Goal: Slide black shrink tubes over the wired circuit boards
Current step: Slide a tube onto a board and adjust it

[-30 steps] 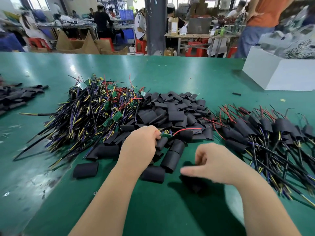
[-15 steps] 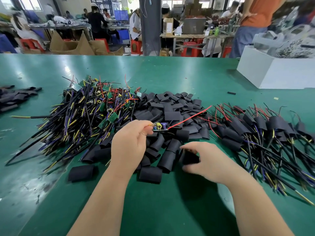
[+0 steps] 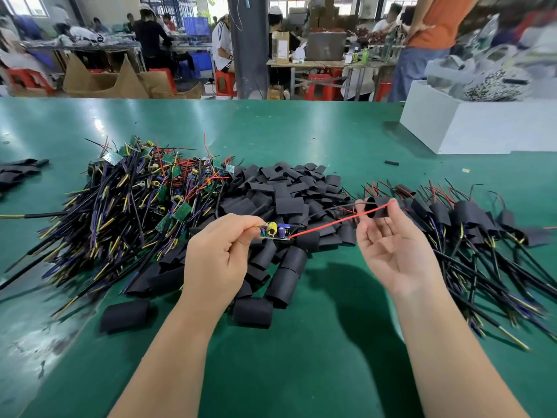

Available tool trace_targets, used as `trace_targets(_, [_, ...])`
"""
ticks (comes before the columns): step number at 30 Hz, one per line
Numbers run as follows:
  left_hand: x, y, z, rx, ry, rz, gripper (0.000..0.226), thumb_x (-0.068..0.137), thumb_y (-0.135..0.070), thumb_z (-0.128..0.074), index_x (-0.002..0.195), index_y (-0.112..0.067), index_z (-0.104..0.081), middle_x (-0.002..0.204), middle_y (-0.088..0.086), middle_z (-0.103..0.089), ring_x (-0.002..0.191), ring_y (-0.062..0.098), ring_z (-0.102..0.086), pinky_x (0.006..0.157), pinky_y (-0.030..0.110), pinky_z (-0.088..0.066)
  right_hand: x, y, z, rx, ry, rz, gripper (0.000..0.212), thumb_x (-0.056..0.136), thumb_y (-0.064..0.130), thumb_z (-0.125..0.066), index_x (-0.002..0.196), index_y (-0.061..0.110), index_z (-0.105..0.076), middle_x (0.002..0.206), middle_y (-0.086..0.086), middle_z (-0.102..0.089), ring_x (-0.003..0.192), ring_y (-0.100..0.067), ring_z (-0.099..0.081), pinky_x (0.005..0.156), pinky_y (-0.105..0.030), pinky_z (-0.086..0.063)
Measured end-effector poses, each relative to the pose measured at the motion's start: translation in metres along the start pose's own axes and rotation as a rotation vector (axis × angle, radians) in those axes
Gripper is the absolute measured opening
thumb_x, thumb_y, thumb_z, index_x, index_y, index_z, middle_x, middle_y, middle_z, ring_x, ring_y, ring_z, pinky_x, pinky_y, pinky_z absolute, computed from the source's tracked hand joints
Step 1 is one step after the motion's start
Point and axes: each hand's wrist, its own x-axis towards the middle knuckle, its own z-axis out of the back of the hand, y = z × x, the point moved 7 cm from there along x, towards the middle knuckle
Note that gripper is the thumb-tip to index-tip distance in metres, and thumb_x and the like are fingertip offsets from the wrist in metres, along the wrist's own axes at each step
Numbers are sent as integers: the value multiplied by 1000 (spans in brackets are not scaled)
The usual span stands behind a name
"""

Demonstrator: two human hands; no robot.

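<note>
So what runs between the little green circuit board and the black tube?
A thin red wire and a black wire span it, per the head view.

Two bare forearms enter from the bottom edge, no sleeves visible on either. Left hand [image 3: 215, 260] bare: no glove, ring, watch or wristband seen. Right hand [image 3: 391, 254] bare too, palm side showing, no glove or jewellery, wrist uncovered. Fingernails short where visible on the left thumb. No markings visible on either arm. Upper arms and clothing out of frame.
</note>
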Motion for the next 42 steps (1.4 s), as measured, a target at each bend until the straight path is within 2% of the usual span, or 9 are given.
trace_targets(4, [-1,-2,-2,-17,-3,-7,27,96,-19,-49,96,-5,-71,85,-14,-61,83,-8,-56,76,7,-39,-3,-5,-8,108,51,-34,16,77,18,-66,81,9,-52,64,-7,-65,83,-11,-60,53,-18,-45])
trace_targets(9, [-2,-2,-1,-28,-5,-2,27,96,-19,-48,97,-5,-71,84,-11,-63,83,-2,-58,75,10,-42,-6,-9,-13,150,54,-69,21,76,21,-68,59,8,-70,92,-16,-73,56,-12,-49,56,-16,-47])
trace_targets(11, [-2,-1,0,-21,-20,-3,26,96,-19,-49,96,-5,-71,83,-12,-62,81,-3,-57,74,9,-41,-7,-9,-13,170,58,-76,13,75,20,-68,69,9,-67,94,-16,-72,49,-11,-46,53,-16,-44])
trace_targets(16, [-2,0,2,-19,-64,-6,24,97,-17,-49,95,-7,-71,84,-11,-63,82,1,-58,74,12,-43,-10,-11,-18,109,89,-90,25,76,27,-66,93,11,-59,93,-11,-73,62,-11,-48,56,-14,-43])
trace_targets(20, [-2,0,4,-30,-82,-7,24,98,-18,-49,95,-9,-70,84,-11,-63,81,1,-59,73,12,-43,-11,-12,-20,110,93,-91,30,77,27,-65,98,8,-58,89,-10,-73,71,-13,-49,52,-15,-41])
trace_targets(26, [-2,0,1,-5,-25,-16,28,98,-21,-48,96,-7,-71,83,-12,-62,78,7,-59,72,15,-44,-12,-10,-20,107,113,-73,32,75,30,-67,99,13,-54,94,-13,-73,55,-8,-56,53,-16,-46])
trace_targets(31, [-2,1,0,67,-12,-6,27,96,-20,-48,96,-7,-71,83,-12,-61,76,13,-58,69,23,-47,-14,-4,-23,106,151,-23,29,76,30,-66,97,12,-58,96,-10,-70,83,-12,-71,61,-15,-50])
trace_targets(36, [-2,4,3,71,-39,25,26,95,-18,-49,97,-6,-71,85,-10,-63,80,10,-59,72,23,-48,-18,-2,-27,52,211,7,27,82,32,-63,102,14,-63,95,-8,-68,97,-14,-69,61,-19,-52])
trace_targets(42, [-1,4,4,41,-38,37,26,96,-19,-48,96,-7,-71,83,-9,-62,79,7,-58,71,16,-45,-19,-1,-26,58,197,-11,34,81,32,-64,109,13,-63,96,-10,-70,84,-14,-70,60,-20,-51])
